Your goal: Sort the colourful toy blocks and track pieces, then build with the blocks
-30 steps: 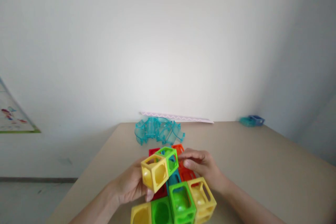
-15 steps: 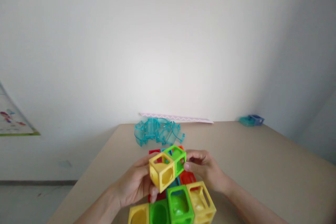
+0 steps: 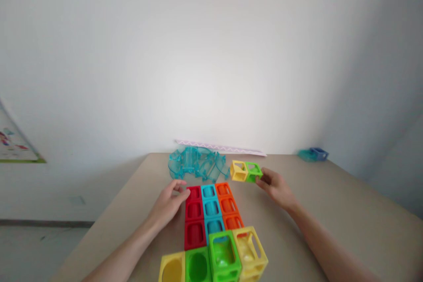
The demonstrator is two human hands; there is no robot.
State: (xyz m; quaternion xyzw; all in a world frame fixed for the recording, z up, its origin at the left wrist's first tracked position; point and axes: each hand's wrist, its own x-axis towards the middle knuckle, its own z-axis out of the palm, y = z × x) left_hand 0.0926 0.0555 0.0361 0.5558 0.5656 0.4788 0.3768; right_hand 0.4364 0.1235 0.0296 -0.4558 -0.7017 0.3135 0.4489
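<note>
My right hand (image 3: 276,187) grips the green end of a joined pair of hollow cube blocks, one yellow (image 3: 238,170) and one green (image 3: 254,172). The pair is at the far side, right of the blue-green pieces. Beside the far left corner of the red blocks (image 3: 194,233) is my left hand (image 3: 170,202), its fingers apart; its thumb is at the red edge, and I cannot tell whether it touches. Light-blue blocks (image 3: 211,208) and orange blocks (image 3: 228,205) stand in rows alongside the red ones. Nearer me are green blocks (image 3: 224,255) and yellow blocks (image 3: 253,255).
Clear blue-green plastic pieces (image 3: 194,163) lie piled at the back of the table (image 3: 280,163). A pale patterned strip (image 3: 221,146) lies along the wall. In the far right corner sit a dark blue block (image 3: 319,154) and a blue-green piece (image 3: 306,155).
The yellow-green pair has gone from between both hands, away and to the right, in my right hand alone. My left hand has let go and moved to the red blocks' far corner.
</note>
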